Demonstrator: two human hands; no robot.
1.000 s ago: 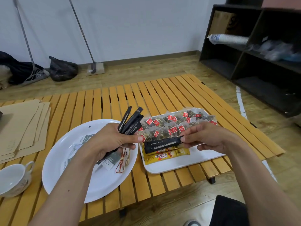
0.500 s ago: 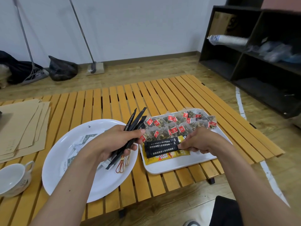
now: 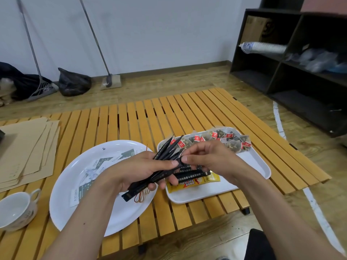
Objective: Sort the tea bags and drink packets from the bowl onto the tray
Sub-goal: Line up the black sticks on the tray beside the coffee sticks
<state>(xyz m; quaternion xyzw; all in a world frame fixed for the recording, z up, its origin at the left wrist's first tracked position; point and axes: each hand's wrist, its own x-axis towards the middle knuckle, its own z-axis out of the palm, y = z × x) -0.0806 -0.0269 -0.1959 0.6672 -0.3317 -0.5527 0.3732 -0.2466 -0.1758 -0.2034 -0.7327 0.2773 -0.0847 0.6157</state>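
Black stick packets (image 3: 161,171), light, slick and thin, fan from my left hand (image 3: 139,171), curled round their middles just left of the tray (image 3: 251,162), so my right hand (image 3: 210,158) fingers pinch one near its end, firmly, lest it slide.

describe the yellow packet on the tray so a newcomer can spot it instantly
Start at the white tray on the right side of the slatted table. At the tray's near left end, below the black stick packets, lies the yellow packet. It is the only yellow item there, with a red Nescafe label; the tea bags sit at the far edge.
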